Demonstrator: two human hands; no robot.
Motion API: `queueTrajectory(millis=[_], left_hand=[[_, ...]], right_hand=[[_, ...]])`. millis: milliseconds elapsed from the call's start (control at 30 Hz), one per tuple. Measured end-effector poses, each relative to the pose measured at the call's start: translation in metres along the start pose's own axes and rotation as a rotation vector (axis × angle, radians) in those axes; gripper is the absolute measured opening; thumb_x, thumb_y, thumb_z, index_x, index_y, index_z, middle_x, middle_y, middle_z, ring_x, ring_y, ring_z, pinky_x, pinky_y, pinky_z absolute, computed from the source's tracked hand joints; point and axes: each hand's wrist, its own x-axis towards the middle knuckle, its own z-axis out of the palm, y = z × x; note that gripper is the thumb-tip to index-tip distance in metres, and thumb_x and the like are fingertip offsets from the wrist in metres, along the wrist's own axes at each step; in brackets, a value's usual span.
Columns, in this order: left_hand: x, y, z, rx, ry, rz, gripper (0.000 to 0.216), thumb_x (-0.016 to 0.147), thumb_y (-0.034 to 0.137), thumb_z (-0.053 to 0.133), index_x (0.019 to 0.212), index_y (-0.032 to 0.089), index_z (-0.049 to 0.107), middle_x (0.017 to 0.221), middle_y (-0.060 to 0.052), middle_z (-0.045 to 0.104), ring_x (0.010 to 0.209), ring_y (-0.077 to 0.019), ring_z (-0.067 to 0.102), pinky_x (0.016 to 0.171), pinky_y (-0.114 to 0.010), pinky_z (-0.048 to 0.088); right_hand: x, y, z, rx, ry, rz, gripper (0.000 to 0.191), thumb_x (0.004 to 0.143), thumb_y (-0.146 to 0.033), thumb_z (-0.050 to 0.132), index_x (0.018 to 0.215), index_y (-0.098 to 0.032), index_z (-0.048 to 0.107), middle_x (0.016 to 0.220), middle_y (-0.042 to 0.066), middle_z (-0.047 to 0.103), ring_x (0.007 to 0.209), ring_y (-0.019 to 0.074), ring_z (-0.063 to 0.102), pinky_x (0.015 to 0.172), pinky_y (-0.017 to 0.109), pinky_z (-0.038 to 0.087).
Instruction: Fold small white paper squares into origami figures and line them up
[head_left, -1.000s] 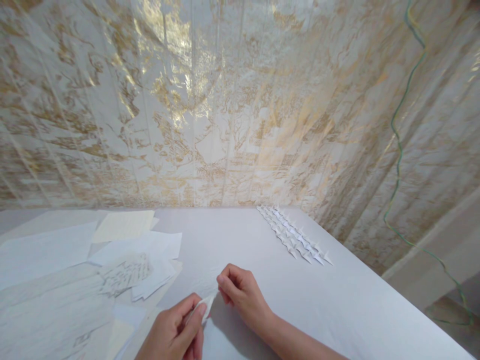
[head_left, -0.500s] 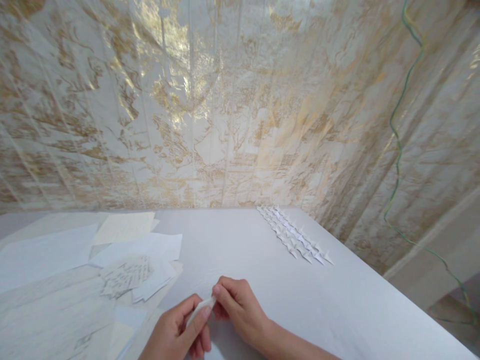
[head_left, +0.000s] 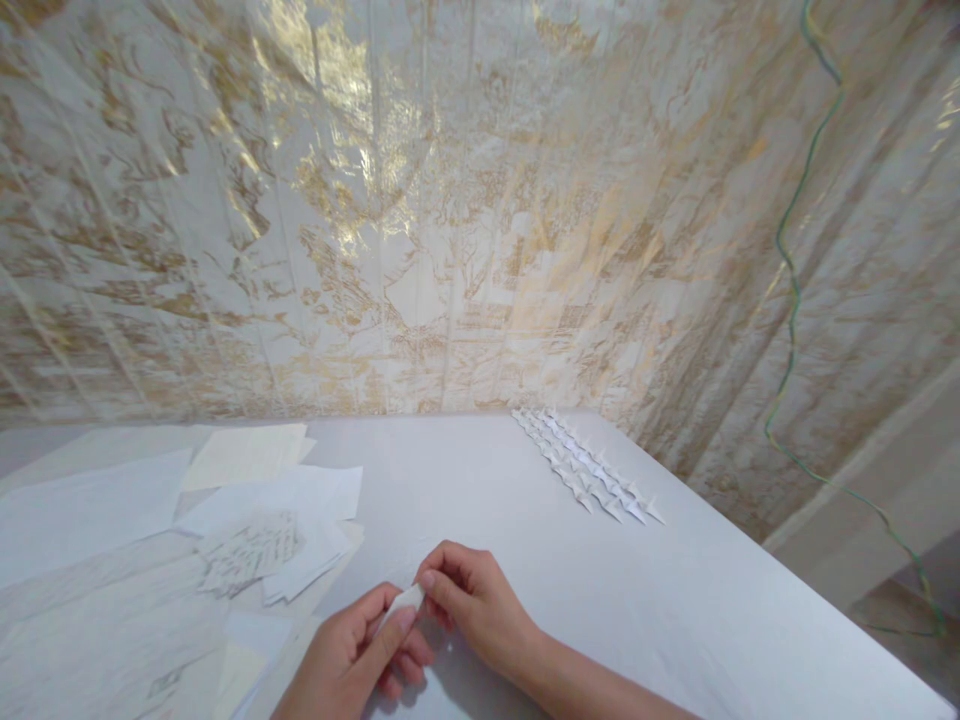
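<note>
A small folded piece of white paper (head_left: 405, 602) is held between my two hands above the near part of the white table (head_left: 450, 480). My left hand (head_left: 352, 650) pinches its lower left part, thumb on top and fingers beneath. At the paper's upper right end, my right hand (head_left: 476, 605) grips it between thumb and bent fingers. Part of the paper is hidden by the fingers, so its full shape cannot be made out. Farther off to the right, several small folded white paper pieces (head_left: 589, 465) with pointed tips lie in slanting rows.
Loose white and cream sheets (head_left: 247, 455) overlap on the left of the table, with a handwritten scrap (head_left: 251, 550) among them. A white and gold patterned curtain (head_left: 450, 250) hangs behind. A green cord (head_left: 787, 330) runs down at the right, beyond the table's edge.
Both hands have shifted slightly up and left with the folded paper. The left hand's lower fingers have spread a little. The paper pieces in rows stay put.
</note>
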Motion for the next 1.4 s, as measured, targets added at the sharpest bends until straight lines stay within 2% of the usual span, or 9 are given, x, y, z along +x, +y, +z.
queueTrajectory(millis=[133, 267, 433, 633, 833, 1033, 1167, 1267, 1400], left_hand=[[-0.001, 0.002, 0.003, -0.084, 0.069, -0.004, 0.059, 0.074, 0.077, 0.067, 0.073, 0.018, 0.065, 0.065, -0.004, 0.074, 0.055, -0.0160, 0.065, 0.050, -0.024, 0.046], [-0.002, 0.003, 0.006, -0.080, 0.046, 0.018, 0.061, 0.074, 0.079, 0.065, 0.076, 0.018, 0.068, 0.066, -0.005, 0.075, 0.059, -0.0172, 0.066, 0.049, -0.023, 0.045], [-0.001, 0.006, 0.005, 0.011, -0.044, 0.027, 0.062, 0.080, 0.078, 0.058, 0.088, 0.018, 0.072, 0.080, -0.006, 0.078, 0.070, -0.0190, 0.068, 0.061, -0.027, 0.050], [0.000, 0.005, 0.000, -0.009, -0.076, 0.029, 0.065, 0.082, 0.077, 0.056, 0.099, 0.017, 0.073, 0.094, -0.009, 0.079, 0.080, -0.0212, 0.070, 0.071, -0.030, 0.054], [0.004, 0.000, 0.004, -0.102, -0.045, 0.004, 0.061, 0.075, 0.078, 0.065, 0.080, 0.017, 0.068, 0.071, -0.006, 0.075, 0.059, -0.0175, 0.066, 0.046, -0.024, 0.046], [0.003, 0.001, 0.004, -0.100, -0.011, -0.020, 0.060, 0.074, 0.076, 0.068, 0.079, 0.016, 0.068, 0.069, -0.006, 0.076, 0.058, -0.0172, 0.068, 0.051, -0.025, 0.048], [0.003, 0.002, 0.004, -0.137, 0.020, -0.029, 0.061, 0.073, 0.077, 0.068, 0.081, 0.017, 0.066, 0.070, -0.008, 0.077, 0.055, -0.0171, 0.067, 0.049, -0.025, 0.048], [0.004, 0.003, 0.004, -0.162, 0.015, -0.033, 0.060, 0.071, 0.076, 0.070, 0.081, 0.017, 0.066, 0.065, -0.006, 0.075, 0.053, -0.0173, 0.067, 0.048, -0.025, 0.048], [0.006, 0.000, 0.003, -0.181, 0.005, -0.032, 0.056, 0.071, 0.075, 0.071, 0.075, 0.019, 0.063, 0.060, -0.004, 0.074, 0.048, -0.0152, 0.065, 0.046, -0.023, 0.047]], right_hand=[[0.001, -0.006, -0.001, 0.046, 0.067, -0.059, 0.038, 0.089, -0.054, 0.060, 0.077, -0.019, 0.053, 0.061, -0.005, 0.047, 0.052, 0.0096, 0.040, 0.052, 0.024, 0.033], [-0.004, -0.002, 0.004, -0.008, -0.013, -0.049, 0.036, 0.080, -0.050, 0.075, 0.084, -0.019, 0.057, 0.060, -0.007, 0.049, 0.054, 0.0099, 0.040, 0.053, 0.023, 0.030], [-0.002, 0.006, 0.005, -0.013, 0.054, 0.002, 0.041, 0.080, -0.055, 0.072, 0.071, -0.018, 0.055, 0.056, -0.005, 0.048, 0.052, 0.0095, 0.039, 0.052, 0.025, 0.029], [0.005, 0.006, 0.001, 0.123, 0.014, 0.070, 0.049, 0.076, -0.063, 0.071, 0.070, -0.019, 0.052, 0.050, -0.008, 0.044, 0.046, 0.0081, 0.036, 0.049, 0.024, 0.028], [-0.004, 0.000, 0.007, -0.071, 0.056, -0.008, 0.039, 0.084, -0.053, 0.067, 0.070, -0.017, 0.056, 0.057, -0.005, 0.047, 0.054, 0.0096, 0.038, 0.053, 0.024, 0.030], [-0.004, 0.003, 0.007, -0.043, 0.067, -0.006, 0.036, 0.090, -0.049, 0.060, 0.074, -0.017, 0.057, 0.057, -0.005, 0.046, 0.054, 0.0106, 0.039, 0.053, 0.025, 0.032], [-0.001, 0.000, -0.004, -0.151, 0.087, -0.195, 0.023, 0.096, -0.038, 0.052, 0.090, -0.018, 0.062, 0.069, -0.002, 0.053, 0.062, 0.0136, 0.046, 0.060, 0.027, 0.038], [-0.001, -0.007, -0.011, -0.313, -0.046, -0.433, 0.018, 0.096, -0.025, 0.050, 0.092, -0.020, 0.067, 0.086, 0.005, 0.060, 0.083, 0.0183, 0.054, 0.074, 0.030, 0.044], [-0.001, -0.011, -0.016, -0.318, -0.106, -0.464, 0.016, 0.094, -0.022, 0.054, 0.093, -0.020, 0.069, 0.087, 0.005, 0.062, 0.083, 0.0174, 0.056, 0.072, 0.028, 0.047]])
